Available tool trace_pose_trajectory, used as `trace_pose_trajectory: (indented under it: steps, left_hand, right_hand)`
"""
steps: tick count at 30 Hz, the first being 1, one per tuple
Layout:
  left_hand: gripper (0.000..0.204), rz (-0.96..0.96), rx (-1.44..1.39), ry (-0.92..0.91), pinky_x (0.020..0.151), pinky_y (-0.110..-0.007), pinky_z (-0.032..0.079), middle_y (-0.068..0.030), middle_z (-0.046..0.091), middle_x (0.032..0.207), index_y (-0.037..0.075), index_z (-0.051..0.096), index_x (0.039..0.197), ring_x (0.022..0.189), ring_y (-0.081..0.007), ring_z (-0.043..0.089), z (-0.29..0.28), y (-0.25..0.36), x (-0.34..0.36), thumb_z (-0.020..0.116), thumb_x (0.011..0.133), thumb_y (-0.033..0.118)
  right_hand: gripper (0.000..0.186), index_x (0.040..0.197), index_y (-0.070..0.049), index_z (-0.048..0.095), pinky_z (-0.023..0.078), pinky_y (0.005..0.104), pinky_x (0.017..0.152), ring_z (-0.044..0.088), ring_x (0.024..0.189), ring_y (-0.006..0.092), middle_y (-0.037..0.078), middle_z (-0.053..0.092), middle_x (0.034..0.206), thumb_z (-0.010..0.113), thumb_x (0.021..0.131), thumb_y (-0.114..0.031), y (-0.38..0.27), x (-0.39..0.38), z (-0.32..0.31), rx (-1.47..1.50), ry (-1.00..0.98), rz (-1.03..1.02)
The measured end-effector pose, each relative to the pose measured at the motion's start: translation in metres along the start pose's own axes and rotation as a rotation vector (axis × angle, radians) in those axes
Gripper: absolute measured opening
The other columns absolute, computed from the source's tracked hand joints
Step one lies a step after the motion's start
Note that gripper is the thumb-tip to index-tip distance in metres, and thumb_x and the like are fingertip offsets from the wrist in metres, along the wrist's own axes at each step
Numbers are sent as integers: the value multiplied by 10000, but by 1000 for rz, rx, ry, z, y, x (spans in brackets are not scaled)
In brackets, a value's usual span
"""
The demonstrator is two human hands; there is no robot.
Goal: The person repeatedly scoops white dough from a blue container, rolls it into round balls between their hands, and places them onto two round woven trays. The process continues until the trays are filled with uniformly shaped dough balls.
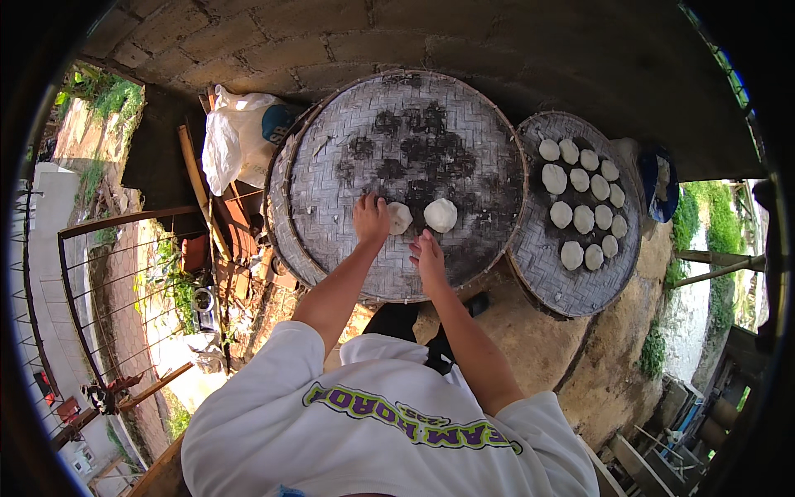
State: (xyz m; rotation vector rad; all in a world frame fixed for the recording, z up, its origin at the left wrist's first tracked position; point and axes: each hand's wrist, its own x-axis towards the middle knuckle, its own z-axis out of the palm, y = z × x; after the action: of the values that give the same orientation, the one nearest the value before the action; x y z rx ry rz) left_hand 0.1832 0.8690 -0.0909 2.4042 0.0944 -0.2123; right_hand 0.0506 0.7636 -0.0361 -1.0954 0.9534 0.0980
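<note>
Two white, round, dough-like patties lie side by side on a large round woven bamboo tray point(331, 257). The left patty point(401, 219) is partly covered by my left hand point(371, 219), whose fingers rest stretched out along its left side. Just below the right patty point(440, 215) is my right hand point(428, 257); its fingers are apart and loosely bent, with the fingertips close to the patty's lower edge. Whether they touch it I cannot tell. Neither hand has anything lifted off the tray.
A smaller woven tray point(542, 265) on the right bears several similar patties in rows. Against the block wall point(273, 50) stands a white plastic bag point(236, 137), left of the large tray. A dark blue container point(660, 184) is beyond the smaller tray. Wire fencing point(108, 282) stands at the left.
</note>
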Motion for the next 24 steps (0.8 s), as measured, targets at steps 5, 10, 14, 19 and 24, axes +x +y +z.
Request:
trace_pose_trajectory:
  steps: [5,10,14,19,24]
  left_hand:
    - [512,598,348,-145,1235,-511,202,-147,207,1667,153,390,1547,1559,-325,156,11,10,-11,373,1090,384]
    - [492,608,662,-394,1239,-505,193,-118,221,1667,187,376,1560,1561,-290,163,20,10,-9,369,1102,366]
    - [510,582,508,-169,1217,-566,185,-138,229,1665,195,384,1561,1546,-332,195,17,23,-24,424,1082,365]
    - [478,490,123,-52,1181,-578,234,-176,305,1608,89,442,1481,1492,-387,272,17,73,-87,485,1052,298]
    - [386,538,-150,-106,1128,-512,335,-205,418,1478,10,507,1346,1357,-397,406,35,135,-169,548,970,84]
  right_hand:
    - [551,1398,-38,545,509,359,900,660,1120,228,120,666,1268,464,1051,-459,15,-73,-144,-29,34,146]
    - [480,1335,-73,584,519,357,841,683,1068,219,101,696,1191,429,1062,-437,40,-146,-271,42,452,159]
    - [422,1311,-87,589,527,359,799,698,1001,201,78,704,1140,432,1065,-392,61,-176,-342,91,717,156]
    - [307,1211,-89,638,536,333,745,700,946,175,62,706,1128,493,1053,-309,80,-183,-399,195,875,123]
    - [291,1204,-71,658,550,332,760,687,961,166,67,703,1112,517,1053,-277,8,-147,-553,214,976,-162]
